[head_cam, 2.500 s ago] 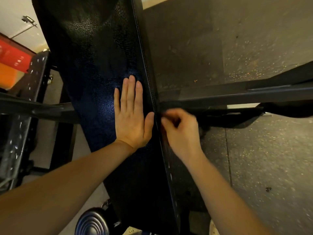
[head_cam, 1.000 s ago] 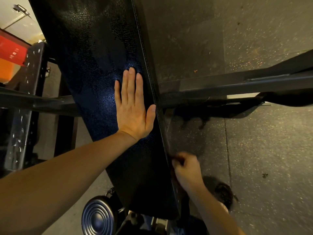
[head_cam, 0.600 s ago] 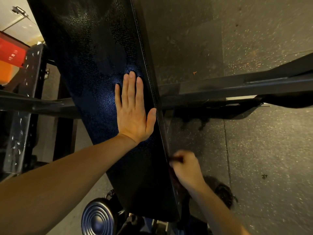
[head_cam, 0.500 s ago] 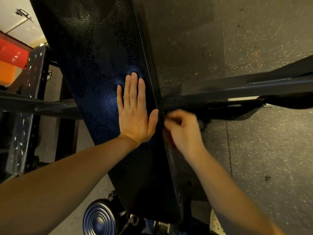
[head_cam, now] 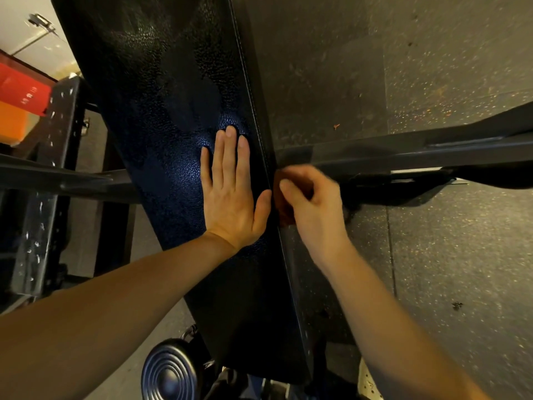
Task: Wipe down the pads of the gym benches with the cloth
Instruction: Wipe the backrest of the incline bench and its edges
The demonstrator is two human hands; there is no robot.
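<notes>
black bench pad [head_cam: 173, 111], speckled floor [head_cam: 450, 255]

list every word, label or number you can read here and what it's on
Red box at the far left edge: a short row of pale marks, too small and blurred to read.
Black pebbled vinyl bench pad: no text.
Black steel upright with white flecks: only flecks, no letters.
Nothing else carries readable writing.

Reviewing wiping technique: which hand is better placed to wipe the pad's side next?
Right: the right hand curls against the black textured bench pad at its side, apparently gripping a dark cloth; left hand lies flat on top.
</notes>
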